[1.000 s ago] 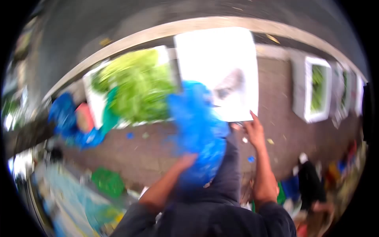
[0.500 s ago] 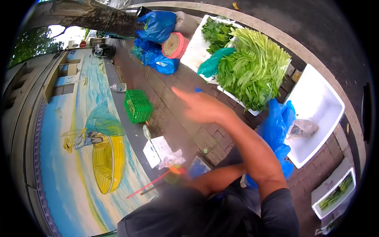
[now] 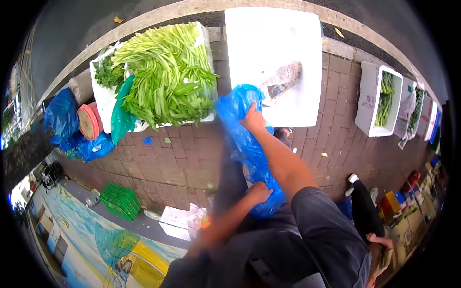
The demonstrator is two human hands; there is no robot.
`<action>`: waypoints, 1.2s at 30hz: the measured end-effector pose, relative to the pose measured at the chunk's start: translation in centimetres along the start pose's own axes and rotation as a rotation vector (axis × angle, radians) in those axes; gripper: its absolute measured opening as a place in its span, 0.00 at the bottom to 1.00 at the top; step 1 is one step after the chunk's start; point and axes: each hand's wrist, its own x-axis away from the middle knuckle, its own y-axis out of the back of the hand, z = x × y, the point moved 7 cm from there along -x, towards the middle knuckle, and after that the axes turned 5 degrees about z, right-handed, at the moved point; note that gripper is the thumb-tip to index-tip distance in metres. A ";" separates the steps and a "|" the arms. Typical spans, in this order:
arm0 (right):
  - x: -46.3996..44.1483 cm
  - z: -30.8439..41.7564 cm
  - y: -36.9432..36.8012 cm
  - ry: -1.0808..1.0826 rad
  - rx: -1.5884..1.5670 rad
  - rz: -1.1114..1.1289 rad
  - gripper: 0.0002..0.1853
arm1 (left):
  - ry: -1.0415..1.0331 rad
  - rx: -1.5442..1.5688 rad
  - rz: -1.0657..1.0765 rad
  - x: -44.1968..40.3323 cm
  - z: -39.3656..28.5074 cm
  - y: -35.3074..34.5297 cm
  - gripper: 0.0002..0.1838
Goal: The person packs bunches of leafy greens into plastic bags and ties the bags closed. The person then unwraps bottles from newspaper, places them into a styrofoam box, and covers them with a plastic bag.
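Note:
A crumpled blue plastic bag [image 3: 247, 144] stretches down in front of my body, over my legs. My right hand [image 3: 252, 119] grips it near its upper end, fingers closed on the plastic. Lower down, my left hand [image 3: 260, 193] is closed on the bag's side. What the bag holds, if anything, I cannot make out. Just beyond it lies a white foam box [image 3: 293, 43], with a clear printed plastic bag [image 3: 283, 80] on it. Left of that, leafy green vegetables [image 3: 168, 72] are heaped on another foam box.
A green bag [image 3: 124, 113] hangs beside the greens. Blue bags [image 3: 62, 115] and a pink bucket [image 3: 90, 121] stand at left. A green crate [image 3: 115, 200] sits near the painted wall. Foam boxes of vegetables [image 3: 384, 98] line the right. Another person [image 3: 367, 201] is at lower right.
My view has turned right. My right hand, stretched out over the pavement before, now grips the blue bag. My left hand, hidden earlier, has come into view on the bag.

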 end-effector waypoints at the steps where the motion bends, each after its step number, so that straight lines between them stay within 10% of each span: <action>1: -0.1 -0.6 -0.5 0.010 -0.030 -0.014 0.44 | 0.002 -0.043 0.020 0.5 -0.4 0.6 0.25; 6: 0.0 -3.7 4.7 0.356 -0.110 -0.313 0.16 | 0.147 0.105 0.078 1.7 -0.1 3.1 0.23; 13: 12.4 -1.8 8.1 0.760 -0.352 -0.171 0.10 | 0.141 0.306 -0.136 1.1 3.8 2.9 0.21; 19: 25.2 -4.1 15.4 0.400 -0.851 0.044 0.12 | -0.198 0.257 -0.368 3.3 -2.0 11.6 0.22; 26: 37.6 0.0 11.8 1.034 -0.561 0.360 0.06 | -0.188 0.962 -0.403 5.9 -5.5 20.1 0.24; 36: 29.1 -12.2 -4.6 0.368 -1.468 0.676 0.14 | -0.116 0.993 -0.478 9.4 -3.7 19.8 0.24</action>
